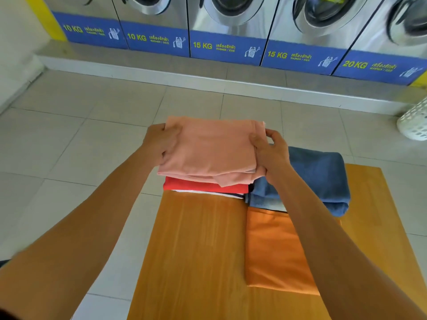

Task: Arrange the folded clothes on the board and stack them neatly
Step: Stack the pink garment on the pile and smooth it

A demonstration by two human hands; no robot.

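Hands gripped a folded pink garment point(212, 148) by its sides, left hand point(159, 144) and right hand point(269, 150), above a red garment point(203, 184) on the wooden board point(196, 250).

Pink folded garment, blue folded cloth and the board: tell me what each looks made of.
Pink folded garment: thin, matte knit fabric, probably cotton jersey; its edges drape softly between both hands. Blue folded cloth: thicker, fuzzy surface, likely towelling. Board: orange-brown with straight grain lines and a slight sheen, so wood or wood-look laminate; cannot tell which.
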